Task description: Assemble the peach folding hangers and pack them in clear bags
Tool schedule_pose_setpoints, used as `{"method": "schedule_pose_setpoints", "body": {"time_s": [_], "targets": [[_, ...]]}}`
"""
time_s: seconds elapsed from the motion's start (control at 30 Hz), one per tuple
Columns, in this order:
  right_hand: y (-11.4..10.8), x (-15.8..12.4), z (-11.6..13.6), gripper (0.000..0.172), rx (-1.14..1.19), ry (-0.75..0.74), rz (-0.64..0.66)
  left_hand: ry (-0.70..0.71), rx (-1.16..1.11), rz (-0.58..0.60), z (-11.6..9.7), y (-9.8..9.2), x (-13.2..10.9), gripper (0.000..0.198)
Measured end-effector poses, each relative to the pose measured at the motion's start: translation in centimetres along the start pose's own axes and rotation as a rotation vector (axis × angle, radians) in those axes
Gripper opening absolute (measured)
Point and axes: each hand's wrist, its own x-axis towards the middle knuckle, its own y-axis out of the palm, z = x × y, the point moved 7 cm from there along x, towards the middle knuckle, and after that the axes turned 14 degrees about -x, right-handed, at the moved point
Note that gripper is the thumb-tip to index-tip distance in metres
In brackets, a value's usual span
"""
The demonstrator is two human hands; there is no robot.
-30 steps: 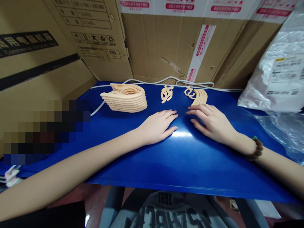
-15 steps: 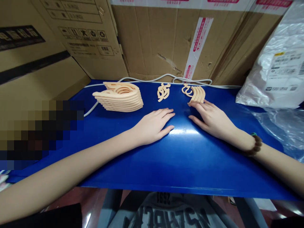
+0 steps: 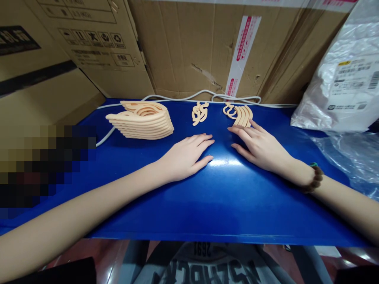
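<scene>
My left hand (image 3: pixel 186 156) lies palm down on the blue tabletop (image 3: pixel 201 209), its fingers stretched out and holding nothing. My right hand (image 3: pixel 256 144) also rests flat with fingers apart. Its fingertips reach the near end of a row of beige curved strips (image 3: pixel 243 114), covering part of them; whether they touch is hard to tell. Beside those strips are beige hook-shaped pieces (image 3: pixel 229 110). Beyond my left fingertips sits a small heap of similar curved beige pieces (image 3: pixel 199 113). Farther left stands a neat stack of larger beige pieces (image 3: pixel 142 122), resembling plastic hanger parts.
Cardboard boxes (image 3: pixel 183 51) wall off the table's back and left. A white cable (image 3: pixel 204 91) runs along the rear edge and curls behind the stack. A plastic-wrapped package (image 3: pixel 340 86) stands at the back right, with clear film (image 3: pixel 349 157) spread before it.
The view has shifted slightly, so the things appear a little farther left. My right fingers have spread slightly by the curved strips; my left hand stays flat in place.
</scene>
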Motion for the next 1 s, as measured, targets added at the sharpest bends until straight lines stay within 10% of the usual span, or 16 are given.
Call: {"method": "schedule_pose_setpoints", "body": {"time_s": [0.6,1.0], "targets": [[-6.1,-1.9,7.8,0.028,0.037,-0.349,-0.263,0.173,-0.075,-0.026,-0.7,0.0,-0.2,0.049],[-2.8,-0.7,2.8,0.028,0.069,0.032,-0.058,0.279,0.063,-0.069,-1.9,-0.7,-0.4,0.041]]}}
